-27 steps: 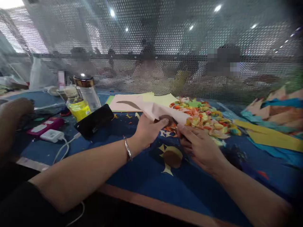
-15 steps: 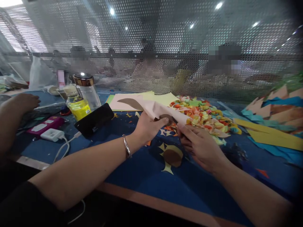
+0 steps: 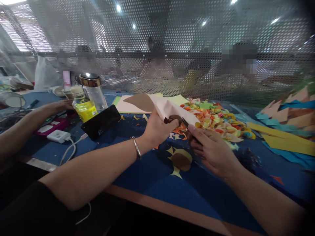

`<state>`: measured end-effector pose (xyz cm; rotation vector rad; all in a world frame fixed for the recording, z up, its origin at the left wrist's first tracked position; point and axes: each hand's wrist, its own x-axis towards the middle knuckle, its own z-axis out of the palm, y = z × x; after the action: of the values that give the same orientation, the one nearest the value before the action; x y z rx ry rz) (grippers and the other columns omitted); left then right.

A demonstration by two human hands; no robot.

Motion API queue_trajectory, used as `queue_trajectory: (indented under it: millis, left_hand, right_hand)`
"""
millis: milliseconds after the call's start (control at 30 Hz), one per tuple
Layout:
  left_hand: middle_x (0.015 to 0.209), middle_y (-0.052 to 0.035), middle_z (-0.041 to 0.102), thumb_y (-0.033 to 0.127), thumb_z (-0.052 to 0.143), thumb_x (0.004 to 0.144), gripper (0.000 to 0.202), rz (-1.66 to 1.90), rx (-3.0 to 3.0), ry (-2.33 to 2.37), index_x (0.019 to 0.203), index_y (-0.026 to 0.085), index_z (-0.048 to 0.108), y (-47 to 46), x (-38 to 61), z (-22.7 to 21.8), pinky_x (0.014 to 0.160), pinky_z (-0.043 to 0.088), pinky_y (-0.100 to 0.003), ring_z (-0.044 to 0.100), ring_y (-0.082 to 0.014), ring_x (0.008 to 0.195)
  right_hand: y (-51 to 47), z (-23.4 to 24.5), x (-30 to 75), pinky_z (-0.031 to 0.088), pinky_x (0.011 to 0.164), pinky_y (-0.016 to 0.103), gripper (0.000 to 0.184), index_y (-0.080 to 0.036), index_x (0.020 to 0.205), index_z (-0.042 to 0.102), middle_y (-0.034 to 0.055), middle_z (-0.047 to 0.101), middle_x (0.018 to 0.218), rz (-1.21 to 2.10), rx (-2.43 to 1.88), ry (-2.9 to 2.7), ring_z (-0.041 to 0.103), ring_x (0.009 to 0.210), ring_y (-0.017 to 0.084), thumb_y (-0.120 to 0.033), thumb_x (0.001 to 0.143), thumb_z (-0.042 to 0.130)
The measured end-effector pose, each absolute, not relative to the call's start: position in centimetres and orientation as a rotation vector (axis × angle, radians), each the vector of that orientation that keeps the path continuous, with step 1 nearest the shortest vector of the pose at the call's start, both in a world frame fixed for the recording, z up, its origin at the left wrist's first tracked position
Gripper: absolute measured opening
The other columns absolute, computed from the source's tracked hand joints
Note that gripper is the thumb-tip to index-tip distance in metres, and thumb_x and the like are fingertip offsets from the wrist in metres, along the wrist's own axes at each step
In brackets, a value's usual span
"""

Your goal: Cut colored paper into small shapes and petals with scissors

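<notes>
My left hand (image 3: 161,129) pinches a curled sheet of pale pink paper (image 3: 169,106), its thumb pressing a brown round piece (image 3: 175,118) against the sheet. The paper's far left side bends over and looks brown (image 3: 139,102). In my right hand (image 3: 209,144) are scissors (image 3: 184,122); their dark blades meet the paper beside the round piece, and the handles are hidden by my fingers. Below my hands, a thick brown-topped round stack (image 3: 181,160) lies on the blue table with pale yellow offcuts (image 3: 176,172) around it.
Behind my hands lie a heap of coloured paper pieces (image 3: 216,119) and flat sheets (image 3: 120,105). Left stand a phone (image 3: 100,122), a yellow-labelled bottle (image 3: 85,106), a clear jar (image 3: 95,95) and a white charger (image 3: 58,136). Another person's arm (image 3: 31,121) reaches in. Yellow strips (image 3: 285,141) lie right.
The view has shifted slightly. The paper's left flap has turned to show more of its brown-looking side. The other person's hand has moved right, near the bottle.
</notes>
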<state>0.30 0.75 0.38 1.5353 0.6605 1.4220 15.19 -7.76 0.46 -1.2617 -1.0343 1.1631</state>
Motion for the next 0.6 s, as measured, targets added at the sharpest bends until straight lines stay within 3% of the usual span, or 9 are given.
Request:
queue_trajectory:
  millis: [267, 600]
  left_hand:
    - [0.101, -0.0098, 0.072, 0.023, 0.078, 0.073, 0.032, 1.293, 1.434, 0.553, 0.1, 0.015, 0.064, 0.71, 0.26, 0.07, 0.096, 0.057, -0.04, 0.069, -0.0214, 0.095]
    - [0.085, -0.0036, 0.067, 0.015, 0.073, 0.072, 0.023, 1.357, 1.51, 0.651, 0.089, 0.019, 0.059, 1.17, -0.03, 0.79, 0.084, 0.056, -0.037, 0.066, -0.0185, 0.082]
  right_hand:
    - [-7.69, 0.48, 15.16, 0.017, 0.035, 0.014, 0.064, -0.018, 0.065, 0.058, -0.0105, 0.028, 0.045, 1.159, -1.27, -0.979, 0.021, 0.039, 0.002, -0.072, 0.057, 0.089]
    - [-7.76, 0.45, 15.53, 0.02, 0.035, 0.016, 0.062, -0.019, 0.067, 0.057, -0.0085, 0.031, 0.048, 1.162, -1.26, -1.054, 0.025, 0.042, 0.004, -0.073, 0.063, 0.086]
